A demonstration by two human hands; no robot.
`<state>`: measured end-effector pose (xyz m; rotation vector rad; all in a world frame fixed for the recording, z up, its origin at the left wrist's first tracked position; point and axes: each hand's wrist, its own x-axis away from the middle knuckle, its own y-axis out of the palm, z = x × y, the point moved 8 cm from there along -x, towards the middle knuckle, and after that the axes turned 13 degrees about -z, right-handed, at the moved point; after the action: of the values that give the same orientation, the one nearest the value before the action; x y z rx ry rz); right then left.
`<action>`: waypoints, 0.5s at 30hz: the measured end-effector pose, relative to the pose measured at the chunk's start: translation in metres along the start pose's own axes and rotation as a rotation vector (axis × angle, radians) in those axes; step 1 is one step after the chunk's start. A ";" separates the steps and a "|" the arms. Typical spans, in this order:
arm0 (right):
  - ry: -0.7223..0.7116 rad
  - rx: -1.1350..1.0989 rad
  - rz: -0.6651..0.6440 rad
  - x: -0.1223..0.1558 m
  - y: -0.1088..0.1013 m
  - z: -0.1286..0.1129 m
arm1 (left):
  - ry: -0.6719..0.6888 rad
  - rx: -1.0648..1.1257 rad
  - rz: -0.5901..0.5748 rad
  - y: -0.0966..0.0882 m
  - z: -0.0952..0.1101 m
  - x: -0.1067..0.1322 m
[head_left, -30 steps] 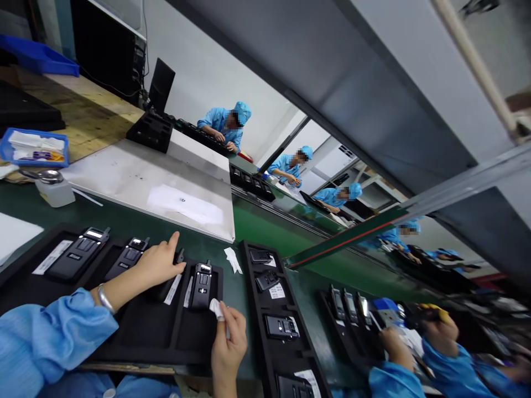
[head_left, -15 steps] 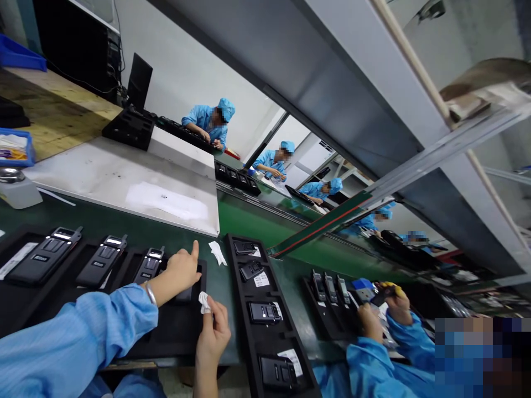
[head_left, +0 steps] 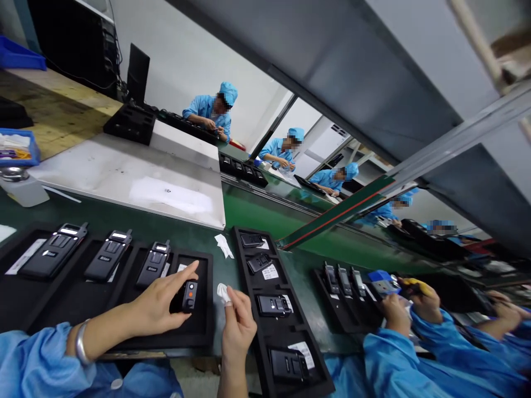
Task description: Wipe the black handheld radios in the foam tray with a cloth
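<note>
My left hand [head_left: 160, 301] has its thumb and fingers around a black walkie-talkie [head_left: 189, 298], whose narrow side with an orange button faces up. This is over the right compartment of a black foam tray [head_left: 203, 331]. In that tray, to the left, lie a walkie-talkie [head_left: 152, 266], a second walkie-talkie [head_left: 107, 258] and a larger-looking third walkie-talkie [head_left: 53, 255], all with lit screens. A crumpled white wipe [head_left: 223, 293] is pinched between the thumb and index finger of my right hand [head_left: 239, 320], just right of the held walkie-talkie.
A second black tray [head_left: 259, 331] to the right holds several walkie-talkies and white labels. A scrap of white paper [head_left: 224, 246] lies behind my hands. A co-worker's hands [head_left: 415, 307] work at the far right. A white metal box [head_left: 182, 190] stands at the back.
My left hand has gone from a pointing finger to a grip around the walkie-talkie, which is now turned onto its edge. My right hand still holds the wipe. The view has shifted slightly.
</note>
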<state>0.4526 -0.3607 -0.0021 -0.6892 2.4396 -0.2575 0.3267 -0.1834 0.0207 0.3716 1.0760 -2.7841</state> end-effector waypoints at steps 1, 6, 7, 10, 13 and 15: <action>-0.051 0.030 -0.031 -0.006 0.001 -0.015 | 0.006 0.019 0.017 0.002 0.000 0.005; -0.368 0.325 -0.292 -0.022 0.036 -0.087 | 0.064 0.046 0.019 0.006 0.005 0.008; -0.426 0.399 -0.334 -0.022 0.043 -0.096 | 0.074 0.039 0.025 0.005 0.006 0.008; -0.550 0.533 -0.373 -0.018 0.052 -0.107 | 0.118 0.008 0.054 0.004 0.010 0.010; -0.573 0.588 -0.387 -0.018 0.046 -0.098 | 0.155 0.001 0.082 0.002 0.013 0.013; -0.539 0.647 -0.387 -0.021 0.037 -0.085 | 0.130 0.017 0.078 0.002 0.012 0.013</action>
<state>0.4021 -0.3157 0.0650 -0.7911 1.5647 -0.8467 0.3125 -0.1934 0.0248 0.5910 1.0411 -2.7341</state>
